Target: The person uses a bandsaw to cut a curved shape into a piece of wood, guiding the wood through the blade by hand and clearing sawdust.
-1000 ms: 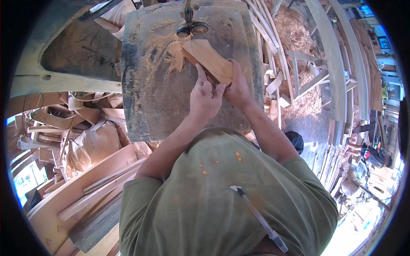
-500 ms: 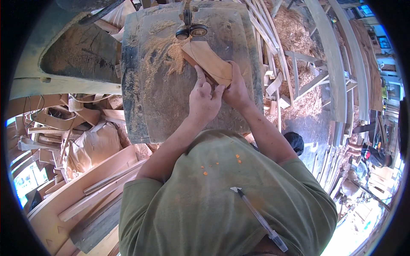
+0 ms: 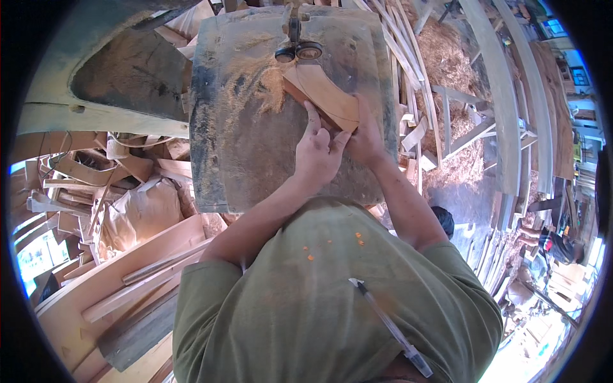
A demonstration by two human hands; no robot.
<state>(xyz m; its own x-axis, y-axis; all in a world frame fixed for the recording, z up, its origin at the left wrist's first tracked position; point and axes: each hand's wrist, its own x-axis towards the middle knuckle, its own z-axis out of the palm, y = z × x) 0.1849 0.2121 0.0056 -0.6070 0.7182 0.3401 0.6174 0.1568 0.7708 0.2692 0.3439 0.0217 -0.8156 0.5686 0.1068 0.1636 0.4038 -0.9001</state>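
A thick, curved wooden block (image 3: pixel 325 96) lies on the dusty saw table (image 3: pixel 242 166). Its far end is right at the two round guide wheels (image 3: pixel 297 52) of a bandsaw; the blade itself is too fine to make out. A dark pencil line curves across the top face. My left hand (image 3: pixel 317 153) grips the block's near left side, index finger stretched along its edge and thumb at the near end. My right hand (image 3: pixel 366 137) is wrapped round the near right end, its fingers partly hidden behind the wood.
Sawdust (image 3: pixel 265 89) is spread left of the block. The machine's pale frame (image 3: pixel 134 121) rises at the left. Offcuts and a plastic bag (image 3: pixel 143 214) lie below it, beside long boards (image 3: pixel 140 281). Long strips (image 3: pixel 408 64) lean at the right; another person (image 3: pixel 562 246) is at far right.
The whole view has shifted slightly, so table and hands appear a little farther right. Against the guide wheels, the block and both hands show no clear movement.
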